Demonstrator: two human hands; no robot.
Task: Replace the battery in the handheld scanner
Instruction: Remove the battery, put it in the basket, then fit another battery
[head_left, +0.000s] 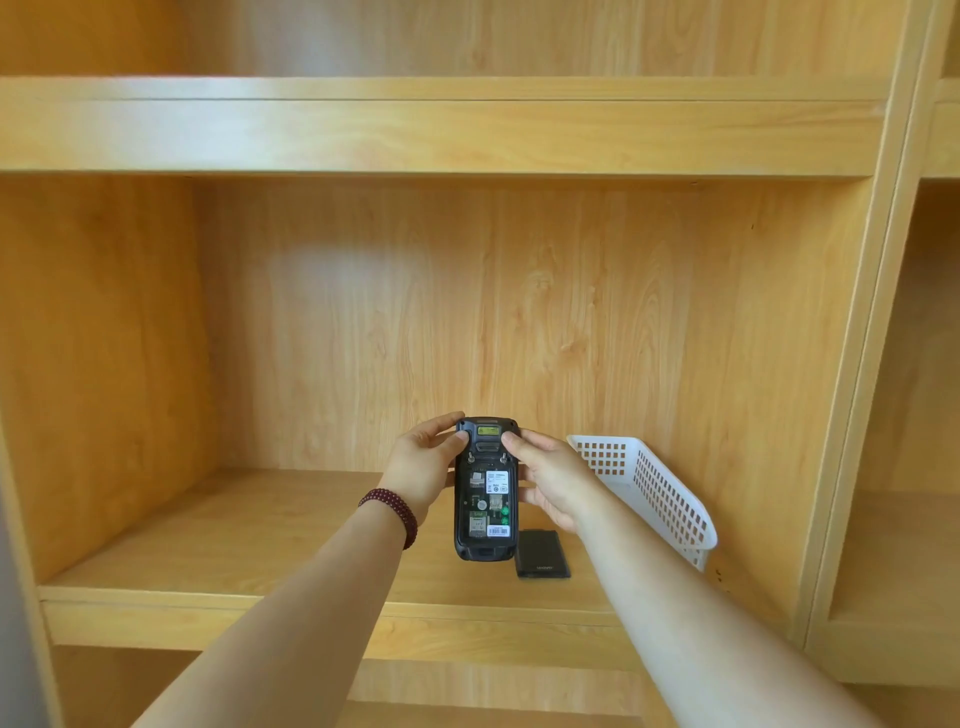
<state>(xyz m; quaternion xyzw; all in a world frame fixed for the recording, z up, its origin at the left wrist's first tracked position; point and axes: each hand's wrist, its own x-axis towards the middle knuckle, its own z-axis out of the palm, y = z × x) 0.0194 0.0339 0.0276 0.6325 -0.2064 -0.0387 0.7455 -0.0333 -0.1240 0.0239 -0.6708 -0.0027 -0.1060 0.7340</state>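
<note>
Both hands, left (423, 465) and right (553, 480), grip the black handheld scanner (485, 488), its bay open and empty. Exposed contacts risk damage; the flat black battery (542, 554) lies near the shelf's (234, 545) front edge and could be knocked off.

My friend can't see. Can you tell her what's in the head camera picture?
Two hands, left hand and right hand, hold a black handheld scanner, back open, battery bay empty. A flat black battery and white plastic basket sit on the wooden shelf.

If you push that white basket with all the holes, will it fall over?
Probably yes. The white basket is tilted, apparently leaning against the shelf wall, so a nudge could slide or drop it. It looks like thin, holey plastic, so likely light and a bit bendy.
</note>
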